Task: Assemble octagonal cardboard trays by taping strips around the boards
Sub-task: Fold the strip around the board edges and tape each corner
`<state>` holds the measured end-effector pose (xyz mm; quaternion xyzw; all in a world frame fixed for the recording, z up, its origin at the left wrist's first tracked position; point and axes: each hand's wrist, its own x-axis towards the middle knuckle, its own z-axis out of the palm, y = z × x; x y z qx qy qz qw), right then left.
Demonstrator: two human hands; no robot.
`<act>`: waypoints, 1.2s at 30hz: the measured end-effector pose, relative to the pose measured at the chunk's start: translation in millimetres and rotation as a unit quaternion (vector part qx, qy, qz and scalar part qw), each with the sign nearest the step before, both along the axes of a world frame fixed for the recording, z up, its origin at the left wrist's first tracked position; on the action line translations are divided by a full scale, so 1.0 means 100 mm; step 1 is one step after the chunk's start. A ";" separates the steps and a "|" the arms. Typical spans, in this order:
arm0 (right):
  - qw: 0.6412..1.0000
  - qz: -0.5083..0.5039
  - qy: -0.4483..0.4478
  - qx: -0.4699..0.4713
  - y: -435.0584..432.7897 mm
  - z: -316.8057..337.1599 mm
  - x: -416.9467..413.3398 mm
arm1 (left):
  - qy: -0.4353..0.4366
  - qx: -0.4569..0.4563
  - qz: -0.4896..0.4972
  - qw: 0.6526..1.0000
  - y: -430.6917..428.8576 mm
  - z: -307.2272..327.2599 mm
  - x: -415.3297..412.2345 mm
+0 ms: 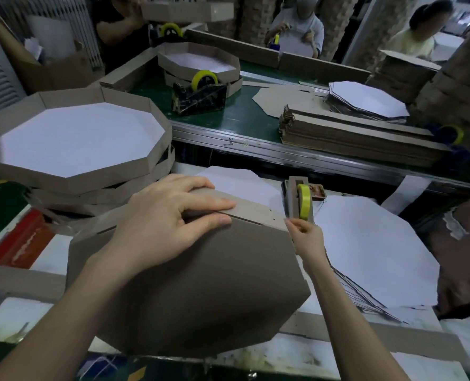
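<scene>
Currently w/ left hand (170, 215) pressing flat on strip (255, 211) against board (200, 284), brown side up at table (52, 257) front, & right hand (305, 232) pinching tape (304, 202) at dispenser (292, 188): could lose seam alignment if eased, or pull tape crooked.

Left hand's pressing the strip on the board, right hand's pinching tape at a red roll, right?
The head view shows a yellow roll, not red. The left hand presses the strip on the board; the right hand pinches tape at the roll.
</scene>
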<state>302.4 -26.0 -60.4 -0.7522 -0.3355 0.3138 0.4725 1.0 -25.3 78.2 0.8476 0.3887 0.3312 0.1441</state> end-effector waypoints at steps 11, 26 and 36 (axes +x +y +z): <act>0.984 0.159 0.035 0.077 -0.02 1.57 -1.16 | -0.110 -0.017 0.008 0.994 -0.21 -0.22 -0.73; 0.945 0.228 0.212 0.100 -0.88 1.78 -2.08 | -0.093 -0.060 -0.008 0.994 -0.39 -0.19 -0.93; 0.942 0.191 0.249 0.119 -1.18 1.51 -2.15 | 0.027 0.005 -0.032 0.999 -0.42 -0.09 -0.95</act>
